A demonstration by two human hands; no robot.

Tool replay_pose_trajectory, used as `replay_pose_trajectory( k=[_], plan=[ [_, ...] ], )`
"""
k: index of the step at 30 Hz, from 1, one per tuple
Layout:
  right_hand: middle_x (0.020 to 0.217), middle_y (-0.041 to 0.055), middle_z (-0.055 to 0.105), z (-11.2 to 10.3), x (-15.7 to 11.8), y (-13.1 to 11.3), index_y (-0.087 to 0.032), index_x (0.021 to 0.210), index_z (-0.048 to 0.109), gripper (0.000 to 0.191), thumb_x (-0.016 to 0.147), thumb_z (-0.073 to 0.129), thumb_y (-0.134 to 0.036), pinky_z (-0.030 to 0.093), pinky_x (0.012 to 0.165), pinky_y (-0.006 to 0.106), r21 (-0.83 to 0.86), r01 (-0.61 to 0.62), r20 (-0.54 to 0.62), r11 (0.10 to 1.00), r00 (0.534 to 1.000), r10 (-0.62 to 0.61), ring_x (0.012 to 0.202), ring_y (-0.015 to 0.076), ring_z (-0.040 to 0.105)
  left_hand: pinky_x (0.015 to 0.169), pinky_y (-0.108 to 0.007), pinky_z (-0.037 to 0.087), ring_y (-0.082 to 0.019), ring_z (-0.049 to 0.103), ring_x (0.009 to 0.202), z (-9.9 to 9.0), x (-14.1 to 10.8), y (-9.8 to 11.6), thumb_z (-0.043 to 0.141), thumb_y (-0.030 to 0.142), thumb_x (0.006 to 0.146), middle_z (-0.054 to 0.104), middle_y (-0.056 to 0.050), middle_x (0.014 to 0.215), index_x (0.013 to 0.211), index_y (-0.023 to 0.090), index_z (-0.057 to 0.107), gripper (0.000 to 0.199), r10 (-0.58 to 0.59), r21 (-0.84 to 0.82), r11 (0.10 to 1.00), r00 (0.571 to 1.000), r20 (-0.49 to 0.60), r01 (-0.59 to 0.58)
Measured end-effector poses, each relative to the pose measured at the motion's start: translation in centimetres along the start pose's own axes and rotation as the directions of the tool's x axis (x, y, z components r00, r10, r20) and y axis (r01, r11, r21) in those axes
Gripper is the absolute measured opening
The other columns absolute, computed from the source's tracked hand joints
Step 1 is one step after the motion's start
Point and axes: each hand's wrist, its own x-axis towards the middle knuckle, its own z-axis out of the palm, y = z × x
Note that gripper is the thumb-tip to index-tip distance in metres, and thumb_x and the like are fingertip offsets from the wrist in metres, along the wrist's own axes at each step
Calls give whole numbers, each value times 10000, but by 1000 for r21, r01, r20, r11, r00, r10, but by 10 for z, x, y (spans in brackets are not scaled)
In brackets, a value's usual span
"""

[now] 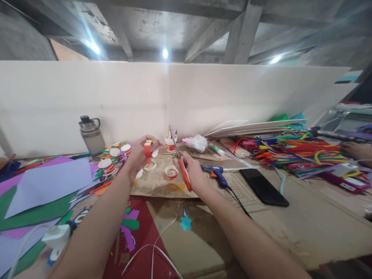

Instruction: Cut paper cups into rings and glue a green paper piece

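Observation:
My left hand is raised over the work surface, its fingers closed on a red-and-yellow paper ring. My right hand grips a pair of scissors by the orange-red handles, blades pointing up and away. A gap separates the scissors from the held ring. Below and between the hands, a red-and-white paper ring and a whitish ring lie on a brown cardboard sheet. Just behind the blades stands a small red-and-white cup with thin tools in it.
To the right lie a blue glue gun, a black phone and a heap of colourful pipe cleaners. Another person's hand is at the far right. On the left are a bottle, coloured sheets and decorated paper pieces.

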Motion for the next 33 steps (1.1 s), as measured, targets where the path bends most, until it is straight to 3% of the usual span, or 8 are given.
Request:
replay_pose_trajectory(
  k=[7,11,16,19,24,29,33],
  plan=[
    [637,-49,504,1,1,-11,-221,1103,541,390,863,544,-529,422,483,236,428,-182,40,885,982,182,491,109,466,689,-242,455,-138,596,732,2,3,-7,754,194,673,687,-46,824,799,158,667,157,151,314,935,986,63,-164],
    [719,-29,552,-1,1,-14,-202,1121,532,447,777,666,-454,473,594,256,414,-117,-9,903,991,132,617,127,532,628,-228,406,-125,548,649,5,3,-11,660,131,703,671,-21,749,788,165,692,96,176,533,820,978,110,-208],
    [702,-36,572,4,2,-4,-187,1144,517,476,737,677,-375,484,618,277,293,-146,-24,945,987,160,621,136,539,541,-217,328,-97,451,539,17,-1,-7,641,102,674,609,18,624,736,170,689,104,151,659,724,979,134,-202],
    [751,-13,603,5,2,0,-191,1092,520,408,742,641,-361,494,624,278,347,-180,-31,920,979,203,649,142,566,576,-222,365,-105,499,598,17,-3,-4,699,206,711,645,-9,722,793,165,683,93,35,593,795,986,163,-126],
    [690,-36,564,0,0,-6,-197,1011,522,344,724,627,-354,425,470,226,462,-313,81,830,947,312,533,113,518,580,-230,394,-112,532,628,5,-1,-12,619,475,833,649,-38,780,933,156,692,342,-156,338,939,949,273,58],
    [584,-69,508,-1,-1,-6,-189,989,529,321,715,615,-333,361,408,206,443,-355,136,823,934,330,426,84,442,632,-228,440,-113,569,673,12,-2,-23,734,383,761,669,-36,826,968,166,688,303,-143,282,957,951,275,62],
    [585,-71,503,1,-2,-7,-192,996,541,322,707,614,-314,353,398,203,437,-342,159,832,940,303,419,84,436,610,-221,450,-108,575,644,26,-5,-24,804,323,678,686,-37,803,836,151,684,263,-88,237,971,969,231,32]
  ],
)
